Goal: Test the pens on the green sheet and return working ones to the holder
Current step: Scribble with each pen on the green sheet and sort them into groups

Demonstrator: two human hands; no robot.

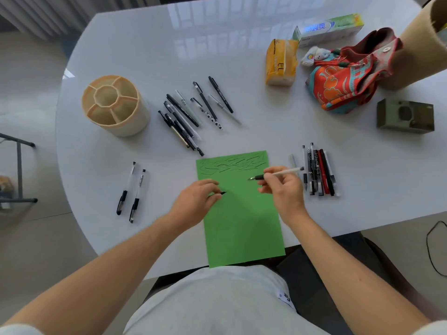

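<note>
Right hand (281, 187) pinches uncapped pen (278, 173) mid-barrel, tip over green sheet (242, 226); left hand (196, 199) pinches black cap (223, 193). Pen light, stiff, smooth; best held near rubber grip.

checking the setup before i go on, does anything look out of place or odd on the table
The holder stands upright but shows no pens in it; all the pens lie in loose groups on the table. The green sheet sits slightly askew, its near edge overhanging the table. Nothing looks spilled or damaged.
</note>
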